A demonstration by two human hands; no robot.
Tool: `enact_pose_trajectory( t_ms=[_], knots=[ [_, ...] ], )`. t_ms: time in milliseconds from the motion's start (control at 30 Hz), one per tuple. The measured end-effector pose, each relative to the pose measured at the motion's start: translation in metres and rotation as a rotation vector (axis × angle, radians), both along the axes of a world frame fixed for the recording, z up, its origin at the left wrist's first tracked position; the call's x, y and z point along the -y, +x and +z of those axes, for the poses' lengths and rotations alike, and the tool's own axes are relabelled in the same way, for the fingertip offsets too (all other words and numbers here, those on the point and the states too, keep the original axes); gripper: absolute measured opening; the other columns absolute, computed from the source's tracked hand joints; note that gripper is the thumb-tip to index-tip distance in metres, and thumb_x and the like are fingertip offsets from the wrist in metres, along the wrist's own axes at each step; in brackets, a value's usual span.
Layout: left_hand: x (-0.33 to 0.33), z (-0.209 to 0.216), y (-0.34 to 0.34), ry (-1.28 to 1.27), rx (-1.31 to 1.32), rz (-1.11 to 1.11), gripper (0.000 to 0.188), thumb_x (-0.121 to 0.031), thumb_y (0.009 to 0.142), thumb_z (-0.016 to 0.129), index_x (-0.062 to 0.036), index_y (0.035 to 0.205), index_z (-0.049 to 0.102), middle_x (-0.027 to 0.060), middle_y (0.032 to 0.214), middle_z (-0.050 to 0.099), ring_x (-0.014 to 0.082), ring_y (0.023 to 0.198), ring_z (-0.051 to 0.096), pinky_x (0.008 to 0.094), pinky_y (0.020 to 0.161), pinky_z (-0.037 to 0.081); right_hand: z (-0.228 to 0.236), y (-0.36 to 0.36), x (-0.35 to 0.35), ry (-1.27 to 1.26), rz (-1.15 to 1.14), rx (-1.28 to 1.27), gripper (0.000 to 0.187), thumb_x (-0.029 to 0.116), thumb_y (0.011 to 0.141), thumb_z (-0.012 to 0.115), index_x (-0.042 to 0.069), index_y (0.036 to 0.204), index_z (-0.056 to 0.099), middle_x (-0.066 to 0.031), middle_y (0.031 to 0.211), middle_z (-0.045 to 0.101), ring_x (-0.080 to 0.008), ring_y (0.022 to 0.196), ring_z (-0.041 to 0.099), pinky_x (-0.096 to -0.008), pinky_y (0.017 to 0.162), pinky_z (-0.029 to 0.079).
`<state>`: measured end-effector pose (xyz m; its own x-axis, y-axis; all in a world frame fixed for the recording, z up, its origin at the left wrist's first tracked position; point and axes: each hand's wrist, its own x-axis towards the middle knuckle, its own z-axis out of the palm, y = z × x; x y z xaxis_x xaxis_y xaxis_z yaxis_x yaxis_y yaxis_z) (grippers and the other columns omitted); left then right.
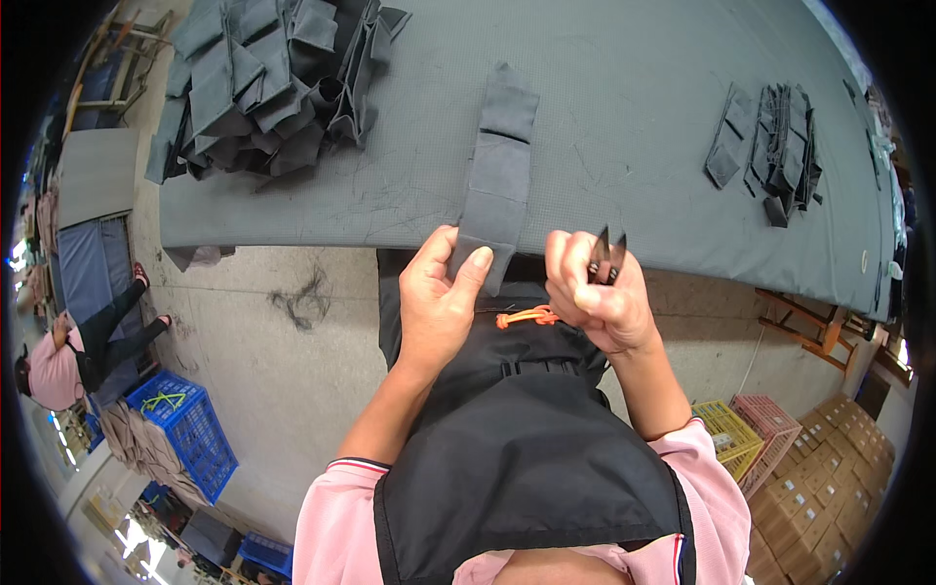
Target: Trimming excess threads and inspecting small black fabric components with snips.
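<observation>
A long dark grey fabric strip with crosswise seams lies over the table edge, its far end pointing away from me. My left hand pinches its near end, thumb on top and fingers underneath. To the right, apart from the strip, my right hand is closed around small black thread snips, with the two pointed blades sticking up and slightly parted. A knotted orange cord shows between my hands against the black apron; where its right end goes is hidden behind my right hand.
The grey-covered table bears a large heap of fabric pieces at left and a smaller stack of strips at right. Loose threads litter the floor. Blue crate, yellow crate, cartons and another person are around.
</observation>
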<state>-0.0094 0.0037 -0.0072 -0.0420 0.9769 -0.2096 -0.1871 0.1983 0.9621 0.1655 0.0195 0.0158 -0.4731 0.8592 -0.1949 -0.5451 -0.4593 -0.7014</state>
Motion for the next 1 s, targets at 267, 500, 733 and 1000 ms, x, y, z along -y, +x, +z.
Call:
enact_pose_trajectory(
  t_ms=[267, 500, 733, 1000],
  knots=[
    [0.001, 0.001, -0.001, -0.048, 0.123, 0.018, 0.022, -0.003, 0.090, 0.057, 0.0036, 0.112, 0.055, 0.0053, 0.102, 0.062, 0.0093, 0.091, 0.056, 0.0231, 0.083, 0.045, -0.002, -0.002, 0.004, 0.857, -0.274, 1.174, 0.026, 0.004, 0.072, 0.071, 0.004, 0.095, 0.059, -0.0070, 0.079, 0.055, -0.0186, 0.060, 0.057, -0.0290, 0.052, 0.045],
    [-0.001, 0.010, 0.005, -0.021, 0.030, 0.012, 0.013, -0.005, 0.091, 0.056, 0.0029, 0.101, 0.057, 0.0020, 0.094, 0.059, 0.0066, 0.087, 0.052, 0.0215, 0.080, 0.042, -0.005, 0.002, -0.008, 1.001, -0.238, 1.214, 0.027, 0.002, 0.066, 0.074, 0.004, 0.090, 0.064, -0.0071, 0.074, 0.059, -0.0184, 0.054, 0.054, -0.0299, 0.049, 0.043],
    [-0.002, 0.009, 0.007, -0.069, 0.051, 0.023, 0.011, -0.004, 0.091, 0.055, 0.0028, 0.099, 0.057, 0.0013, 0.092, 0.058, 0.0059, 0.084, 0.051, 0.0206, 0.077, 0.042, 0.000, 0.005, -0.007, 1.115, -0.214, 1.313, 0.020, 0.005, 0.068, 0.073, 0.006, 0.085, 0.062, -0.0060, 0.074, 0.056, -0.0199, 0.058, 0.055, -0.0277, 0.053, 0.044],
    [0.028, -0.014, 0.004, 0.081, -0.153, -0.167, 0.009, 0.001, 0.083, 0.062, 0.0031, 0.089, 0.055, 0.0019, 0.083, 0.048, 0.0079, 0.072, 0.047, 0.0201, 0.061, 0.040, -0.025, -0.013, -0.044, -0.170, -0.149, 0.313, 0.028, 0.013, 0.082, 0.069, 0.000, 0.101, 0.053, -0.0015, 0.083, 0.055, -0.0039, 0.071, 0.050, -0.0195, 0.055, 0.041]
  ],
)
